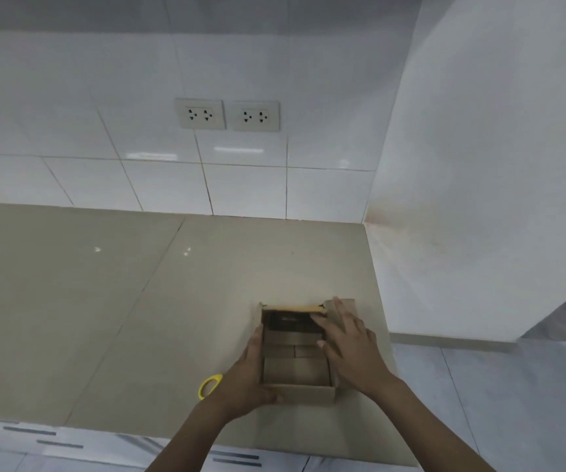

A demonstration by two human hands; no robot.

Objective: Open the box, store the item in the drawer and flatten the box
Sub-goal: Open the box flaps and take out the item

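Cardboard box (297, 391), lower centre on the bench (104, 301), looks light and crushable, so we steady its walls, left hand (246, 376) gripping, right hand's (349, 349) fingers (320, 322) spread open reaching inside.

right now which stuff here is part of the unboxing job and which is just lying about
Part of the job:
- cardboard box, top open
- dark item inside the box at its far end
- left hand on the box's left wall
- right hand at its right side

Lying about:
- yellow-handled tool, mostly hidden by the left hand
- wall sockets
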